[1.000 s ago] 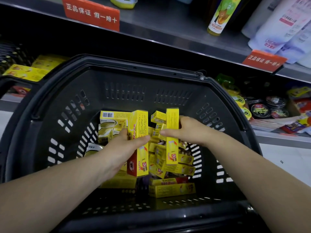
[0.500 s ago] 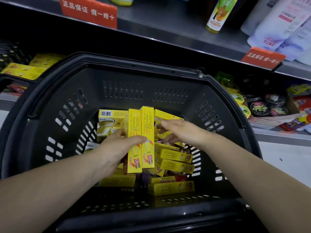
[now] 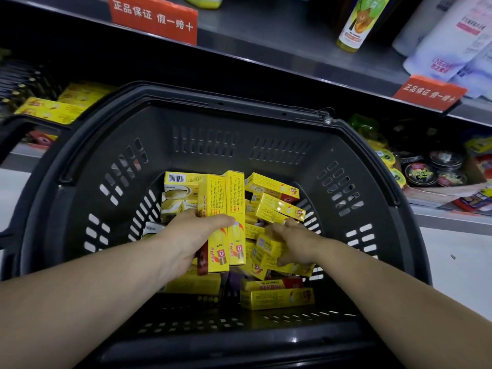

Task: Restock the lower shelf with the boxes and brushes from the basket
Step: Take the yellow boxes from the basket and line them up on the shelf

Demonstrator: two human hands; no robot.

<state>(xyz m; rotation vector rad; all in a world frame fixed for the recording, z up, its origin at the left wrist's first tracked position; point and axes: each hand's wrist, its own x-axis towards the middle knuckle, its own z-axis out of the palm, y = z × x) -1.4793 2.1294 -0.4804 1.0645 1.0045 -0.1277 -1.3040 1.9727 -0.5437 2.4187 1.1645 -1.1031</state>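
Left hand: the left hand (image 3: pixel 191 241) has its fingers and thumb wrapped round two yellow boxes (image 3: pixel 222 209), which stand upright side by side above the pile
Right hand: the right hand (image 3: pixel 295 243) is low in the pile of yellow boxes (image 3: pixel 274 203) with its fingers bent down among them; it cannot be told if they grip one
Basket: the dark grey basket (image 3: pixel 221 102) has slotted walls and stands in front of the shelves; the loose boxes lie crossed over each other on its bottom, with some pale boxes (image 3: pixel 178 193) at the left side
Lower shelf: the lower shelf (image 3: pixel 18 155) is behind the basket, dark inside; flat yellow packs (image 3: pixel 50 110) lie on its left part and round tins (image 3: pixel 420 174) with other small goods on its right part
Upper shelf: the grey metal upper shelf (image 3: pixel 266 35) carries a yellow-green bottle (image 3: pixel 356 22) and white pouches (image 3: pixel 447 43); two red labels (image 3: pixel 154 20) with white characters hang on its front edge
Floor: a pale floor (image 3: pixel 452 249) shows under the lower shelf, at the right and at the left of the basket
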